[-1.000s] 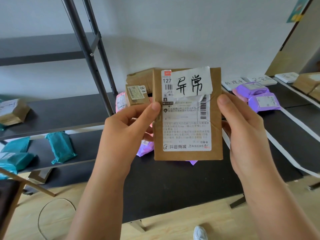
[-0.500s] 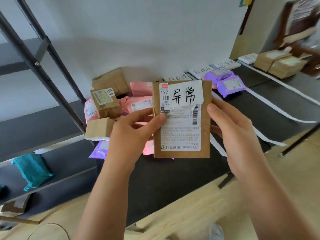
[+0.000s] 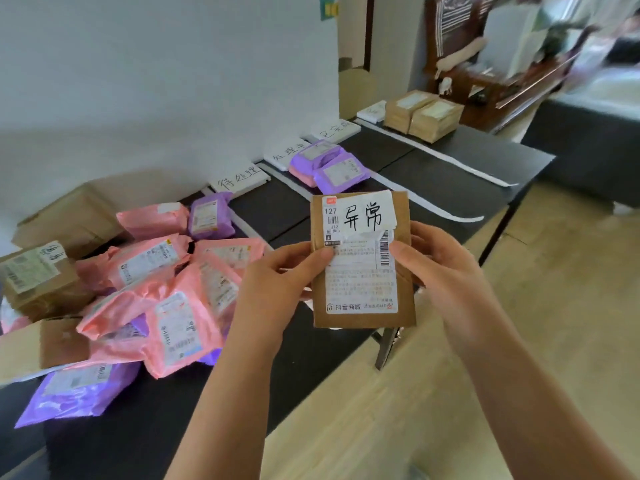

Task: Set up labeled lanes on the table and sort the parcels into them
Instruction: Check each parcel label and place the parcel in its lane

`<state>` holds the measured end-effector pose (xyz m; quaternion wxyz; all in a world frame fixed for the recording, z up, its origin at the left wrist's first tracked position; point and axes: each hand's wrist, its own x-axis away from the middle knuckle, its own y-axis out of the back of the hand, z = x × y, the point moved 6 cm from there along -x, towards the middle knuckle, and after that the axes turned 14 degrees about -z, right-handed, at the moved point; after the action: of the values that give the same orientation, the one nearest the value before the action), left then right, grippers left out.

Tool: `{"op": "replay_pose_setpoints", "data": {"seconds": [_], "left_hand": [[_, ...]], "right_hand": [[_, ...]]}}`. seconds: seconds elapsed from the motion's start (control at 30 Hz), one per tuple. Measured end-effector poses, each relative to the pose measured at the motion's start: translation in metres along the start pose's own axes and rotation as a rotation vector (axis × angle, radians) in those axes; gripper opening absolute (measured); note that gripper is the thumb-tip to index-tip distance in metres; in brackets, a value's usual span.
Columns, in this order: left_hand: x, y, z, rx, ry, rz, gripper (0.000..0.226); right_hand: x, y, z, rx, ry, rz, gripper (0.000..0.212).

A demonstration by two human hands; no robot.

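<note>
While the left hand point(image 3: 273, 285) and right hand point(image 3: 446, 268) pinch a brown parcel point(image 3: 363, 271) over the counter's point(image 3: 450, 174) front edge, purple parcels point(image 3: 332, 168) lie before one label point(image 3: 280, 155), brown boxes point(image 3: 422, 116) at the far end.

On the table point(image 3: 450, 183), a heap of parcels point(image 3: 156, 289) covers the left end, label cards point(image 3: 240, 177) line the back edge, tape strips point(image 3: 429, 203) run front to back between them, two mailers point(image 3: 329, 164) lie before the second card, two cardboard boxes point(image 3: 424, 116) sit far right, and a flat parcel point(image 3: 362, 261) is held over the front edge between left hand point(image 3: 273, 289) and right hand point(image 3: 446, 271).
</note>
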<state>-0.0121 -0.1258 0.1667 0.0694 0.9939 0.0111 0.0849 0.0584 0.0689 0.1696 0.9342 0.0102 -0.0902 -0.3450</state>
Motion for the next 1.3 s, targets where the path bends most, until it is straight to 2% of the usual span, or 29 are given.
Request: {"op": "replay_pose_setpoints", "data": {"seconds": [0.3, 0.4, 0.6, 0.73, 0.87, 0.97, 1.13, 1.3], "left_hand": [[-0.006, -0.181, 0.004, -0.080, 0.073, 0.136, 0.025], [-0.014, -0.228, 0.004, -0.114, 0.086, 0.165, 0.024], [-0.055, -0.308, 0.001, -0.174, 0.053, 0.219, 0.015], [-0.100, -0.365, -0.007, -0.238, 0.027, 0.288, 0.032], [-0.143, -0.425, -0.028, -0.299, -0.020, 0.382, 0.031], [-0.169, -0.471, -0.044, -0.349, -0.094, 0.452, 0.032], [-0.200, -0.537, -0.050, -0.390, -0.104, 0.413, 0.042], [-0.232, -0.606, -0.052, -0.422, -0.089, 0.365, 0.026]], "right_hand": [[-0.100, 0.136, -0.023, -0.007, -0.071, -0.119, 0.039], [-0.133, 0.166, -0.027, 0.003, -0.071, -0.155, 0.046], [-0.209, 0.200, -0.026, 0.049, -0.037, -0.173, 0.060], [-0.278, 0.213, -0.021, 0.106, -0.026, -0.194, 0.066], [-0.346, 0.230, -0.012, 0.131, -0.046, -0.184, 0.067], [-0.390, 0.251, -0.009, 0.148, -0.051, -0.218, 0.077], [-0.449, 0.284, -0.018, 0.124, -0.131, -0.219, 0.084], [-0.526, 0.313, -0.027, 0.113, -0.142, -0.224, 0.067]]}}
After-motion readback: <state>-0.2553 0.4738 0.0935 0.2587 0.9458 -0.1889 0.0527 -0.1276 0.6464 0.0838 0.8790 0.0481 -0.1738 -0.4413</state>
